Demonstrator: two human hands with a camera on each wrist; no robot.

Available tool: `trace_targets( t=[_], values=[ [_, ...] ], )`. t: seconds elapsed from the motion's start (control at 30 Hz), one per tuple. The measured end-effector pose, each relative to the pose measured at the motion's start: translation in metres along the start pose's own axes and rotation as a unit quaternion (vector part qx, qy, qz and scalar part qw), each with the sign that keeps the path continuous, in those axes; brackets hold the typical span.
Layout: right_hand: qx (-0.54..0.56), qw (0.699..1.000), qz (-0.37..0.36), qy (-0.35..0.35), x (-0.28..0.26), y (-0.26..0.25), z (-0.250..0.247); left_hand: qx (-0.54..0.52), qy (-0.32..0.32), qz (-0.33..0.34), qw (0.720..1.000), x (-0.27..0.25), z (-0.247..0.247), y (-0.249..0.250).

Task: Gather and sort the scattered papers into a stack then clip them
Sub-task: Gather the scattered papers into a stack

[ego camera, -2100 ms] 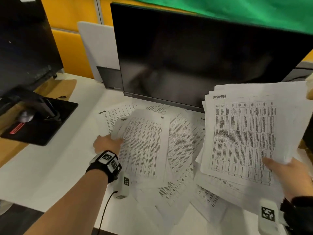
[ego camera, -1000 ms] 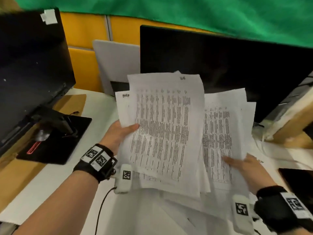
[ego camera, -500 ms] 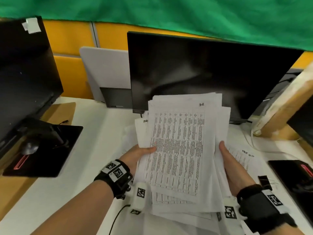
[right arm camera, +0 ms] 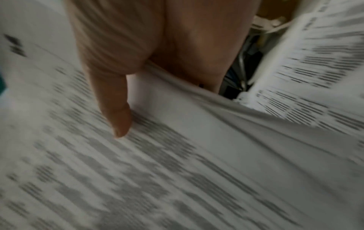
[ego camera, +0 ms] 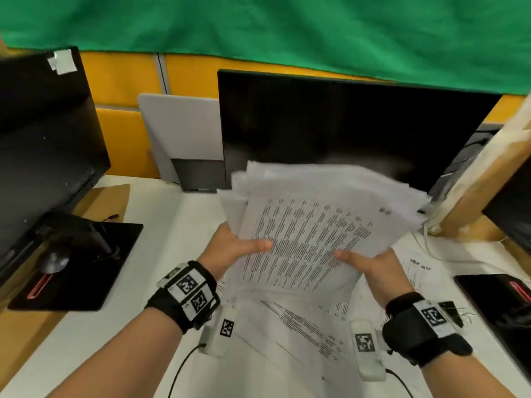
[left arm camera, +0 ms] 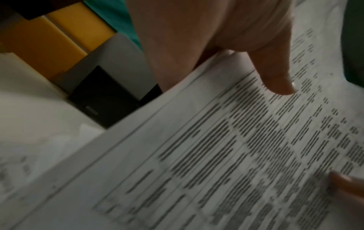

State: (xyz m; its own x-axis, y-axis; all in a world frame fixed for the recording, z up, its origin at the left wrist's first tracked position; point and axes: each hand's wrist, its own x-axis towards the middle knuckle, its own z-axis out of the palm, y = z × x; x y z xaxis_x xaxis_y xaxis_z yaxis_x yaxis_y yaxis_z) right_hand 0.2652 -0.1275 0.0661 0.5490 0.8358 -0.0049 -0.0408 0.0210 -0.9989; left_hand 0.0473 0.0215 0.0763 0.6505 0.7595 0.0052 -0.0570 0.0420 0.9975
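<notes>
A loose stack of printed papers (ego camera: 313, 225) is held up over the desk in front of the monitor, its top edges fanned and uneven. My left hand (ego camera: 238, 248) grips its left edge, thumb on the top sheet (left arm camera: 236, 155), fingers hidden underneath. My right hand (ego camera: 370, 262) grips the right edge the same way, thumb on the print (right arm camera: 177, 155). More printed sheets (ego camera: 301, 328) lie on the desk under the stack. A black binder clip (ego camera: 451, 311) sits on the desk by my right wrist.
A dark monitor (ego camera: 344, 133) stands right behind the stack, a second screen (ego camera: 43, 133) and its black base (ego camera: 86, 259) at the left. A white cable (ego camera: 448, 254) and a black pad (ego camera: 502, 305) lie at the right. A wooden post (ego camera: 482, 179) leans at the far right.
My left hand lifted sheets off the desk and joined them with the pile in my right hand. Both hands now hold one stack, which has tilted to the right.
</notes>
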Motion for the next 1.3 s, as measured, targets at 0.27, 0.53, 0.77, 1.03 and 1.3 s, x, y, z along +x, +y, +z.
trace_targets(
  t=[0.27, 0.53, 0.77, 1.03, 1.3],
  values=[
    [0.058, 0.997, 0.000, 0.049, -0.002, 0.009, 0.021, -0.066, 0.116, 0.000, 0.991, 0.005, 0.015, -0.013],
    [0.006, 0.984, -0.158, 0.082, -0.007, -0.037, 0.020, -0.041, 0.103, 0.042, 0.993, 0.006, 0.010, -0.012],
    [-0.015, 0.980, -0.146, 0.136, 0.006, -0.047, 0.025, -0.021, 0.113, 0.035, 0.993, 0.006, 0.014, -0.017],
    [-0.038, 0.990, -0.126, 0.043, -0.001, -0.023, 0.013, 0.069, 0.205, 0.239, 0.947, 0.002, 0.036, 0.018],
    [0.017, 0.996, -0.054, 0.073, 0.010, -0.009, 0.019, 0.052, 0.259, 0.253, 0.931, 0.009, 0.039, 0.024]
  ],
)
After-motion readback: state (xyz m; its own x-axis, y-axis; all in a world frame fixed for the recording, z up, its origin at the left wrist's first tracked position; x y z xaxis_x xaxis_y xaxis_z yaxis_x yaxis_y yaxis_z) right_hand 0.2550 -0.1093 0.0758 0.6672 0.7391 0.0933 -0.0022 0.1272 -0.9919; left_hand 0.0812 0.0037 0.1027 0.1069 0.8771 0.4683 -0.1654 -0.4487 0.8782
